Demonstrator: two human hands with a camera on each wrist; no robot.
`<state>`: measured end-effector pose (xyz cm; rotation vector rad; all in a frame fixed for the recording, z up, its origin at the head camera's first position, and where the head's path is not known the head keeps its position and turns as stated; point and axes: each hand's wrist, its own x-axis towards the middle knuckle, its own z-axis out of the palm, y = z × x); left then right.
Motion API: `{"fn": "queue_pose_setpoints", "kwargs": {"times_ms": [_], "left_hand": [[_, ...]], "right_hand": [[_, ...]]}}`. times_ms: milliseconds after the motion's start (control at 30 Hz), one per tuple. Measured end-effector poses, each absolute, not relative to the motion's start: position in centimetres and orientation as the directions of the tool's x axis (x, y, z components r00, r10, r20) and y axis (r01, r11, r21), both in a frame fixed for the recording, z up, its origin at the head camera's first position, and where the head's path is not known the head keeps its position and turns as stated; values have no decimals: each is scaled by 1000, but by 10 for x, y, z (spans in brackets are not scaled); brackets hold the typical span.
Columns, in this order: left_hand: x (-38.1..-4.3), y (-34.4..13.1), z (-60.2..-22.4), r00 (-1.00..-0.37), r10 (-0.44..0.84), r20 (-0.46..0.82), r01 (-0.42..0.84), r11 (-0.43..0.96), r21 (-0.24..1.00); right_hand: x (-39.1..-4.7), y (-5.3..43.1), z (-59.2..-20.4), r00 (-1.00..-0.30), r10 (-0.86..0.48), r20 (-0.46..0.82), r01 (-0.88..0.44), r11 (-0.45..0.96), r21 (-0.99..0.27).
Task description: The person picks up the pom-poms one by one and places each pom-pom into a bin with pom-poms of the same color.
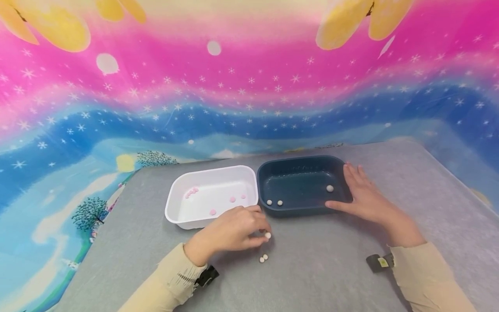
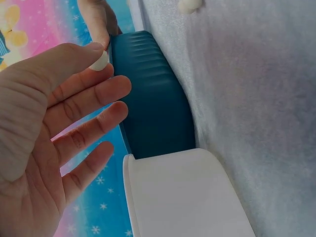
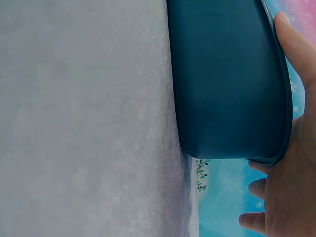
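My left hand [image 1: 234, 229] pinches a small white ball [image 2: 100, 62] between thumb and index finger, its other fingers spread. It hovers in front of the gap between a white container [image 1: 191, 224] and a dark teal container [image 1: 300, 211]. Two more white balls [image 1: 263, 258] lie on the table just below it. My right hand [image 1: 368, 199] rests at the right end of the teal container, thumb over the front rim and straight fingers along the right side. Inside that container are two small white balls [image 1: 274, 203] at the left and a larger one [image 1: 329, 188] at the right.
Several pink balls [image 1: 212, 212] lie in the white container, with a short pink row [image 1: 191, 192] at its left. Both containers stand side by side on a grey-covered table [image 1: 319, 268]. A colourful printed backdrop [image 1: 249, 86] hangs behind.
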<state>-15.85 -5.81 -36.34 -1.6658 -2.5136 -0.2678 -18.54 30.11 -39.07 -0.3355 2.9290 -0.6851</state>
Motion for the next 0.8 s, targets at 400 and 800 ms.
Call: {"fn": "queue_pose_setpoints", "kwargs": {"times_ms": [400, 800], "left_hand": [[-163, -53, -360, -394, 898, 198, 919, 385, 84], [-168, -50, -357, -406, 893, 196, 914, 392, 109]], "right_hand": [[-184, 301, -391, -969, -238, -62, -184, 871, -455], [-185, 301, -391, -970, -236, -60, -185, 874, -449]]}}
